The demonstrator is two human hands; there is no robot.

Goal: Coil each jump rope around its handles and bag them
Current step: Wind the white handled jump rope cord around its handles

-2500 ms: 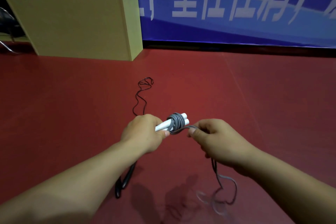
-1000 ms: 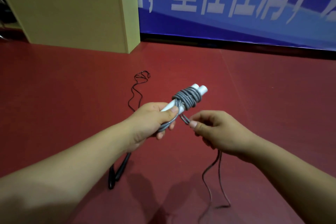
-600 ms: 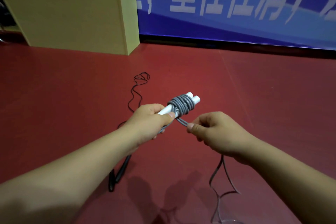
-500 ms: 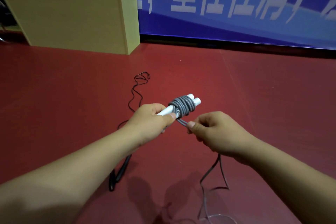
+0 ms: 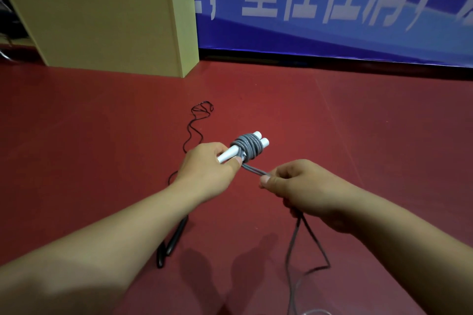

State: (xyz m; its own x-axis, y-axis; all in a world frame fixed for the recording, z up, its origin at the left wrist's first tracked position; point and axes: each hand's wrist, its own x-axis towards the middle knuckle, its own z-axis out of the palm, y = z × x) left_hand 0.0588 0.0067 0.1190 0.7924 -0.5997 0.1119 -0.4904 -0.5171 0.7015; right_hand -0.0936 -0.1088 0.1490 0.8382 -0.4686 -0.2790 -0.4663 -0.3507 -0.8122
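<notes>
Slack risk while the grey rope [image 5: 247, 149] is wound on the white handles [image 5: 258, 138].
The left hand [image 5: 208, 170] grips the handles; the right hand [image 5: 298, 183] pinches the doubled rope taut. Loosened fingers would likely let coils spring off.

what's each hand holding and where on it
Left hand grips the white handles at their near end; right hand pinches the grey rope just below the coil.

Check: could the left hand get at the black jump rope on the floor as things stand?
Probably not yet: the left hand grips the white handles, and the black jump rope lies below on the floor.
</notes>
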